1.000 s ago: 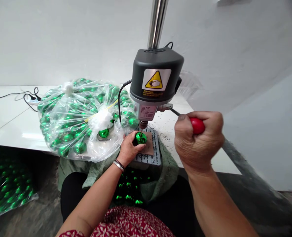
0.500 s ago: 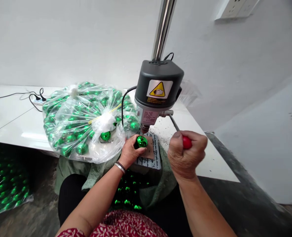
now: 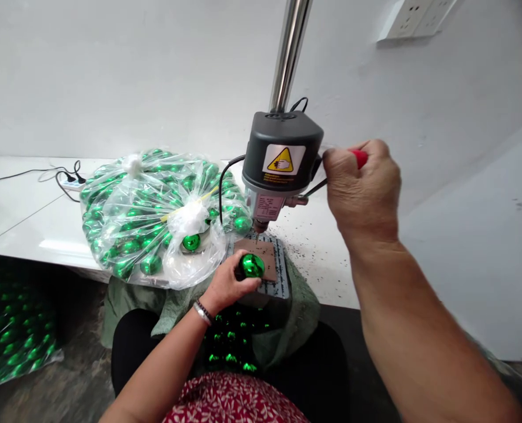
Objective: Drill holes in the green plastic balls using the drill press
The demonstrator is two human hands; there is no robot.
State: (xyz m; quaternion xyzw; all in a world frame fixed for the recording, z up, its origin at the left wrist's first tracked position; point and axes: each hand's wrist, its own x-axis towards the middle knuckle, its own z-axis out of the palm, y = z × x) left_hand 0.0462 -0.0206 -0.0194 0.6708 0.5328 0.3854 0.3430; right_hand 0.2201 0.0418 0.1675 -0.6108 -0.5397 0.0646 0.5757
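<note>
My left hand (image 3: pixel 231 281) holds a shiny green ball (image 3: pixel 253 266) between thumb and fingers, over the near part of a brown board (image 3: pixel 267 249) on the drill's metal base (image 3: pixel 280 288). The drill bit (image 3: pixel 257 237) points down behind the ball, apart from it. Above stands the drill press (image 3: pixel 283 153), dark grey with a yellow warning sticker. My right hand (image 3: pixel 364 188) is closed round the red knob (image 3: pixel 358 157) of its lever (image 3: pixel 316 188), to the right of the drill head and raised.
Clear plastic bags (image 3: pixel 155 217) of green balls lie left of the drill on the white table (image 3: pixel 23 235). Another bag of balls (image 3: pixel 14 329) is at lower left. More balls (image 3: pixel 230 346) show below the base. A power strip (image 3: pixel 70 184) sits at the left; dark shavings dot the table.
My right hand has moved up and right with the lever's red knob. The drill bit has lifted off the ball. My left hand has drawn the ball slightly towards me.
</note>
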